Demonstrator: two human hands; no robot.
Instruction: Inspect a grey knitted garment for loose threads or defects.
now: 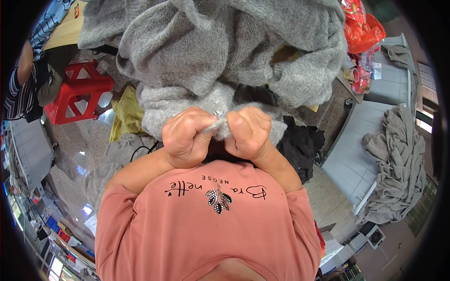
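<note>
Close in front of my chest, both hands pinch a fuzzy light-grey knit garment [164,100]. My left hand [187,136] is closed, its thumb and bent fingers gripping the knit edge. Right beside it, my right hand [249,133] is closed on the same edge, with a short stretch of fabric bunched between the two. A small shiny patch shows on the knit just above the pinched part. The garment's lower part hangs behind my hands, partly hidden. Beyond it, a large heap of grey knitwear [187,51] fills the far middle.
A red plastic stool [82,91] and a yellow cloth [126,112] are at left, near another person [21,84]. Black fabric [302,143] lies to the right. Further right, grey knits [396,159] are piled on a pale table [349,150]. A red bag [363,33] sits at the far right.
</note>
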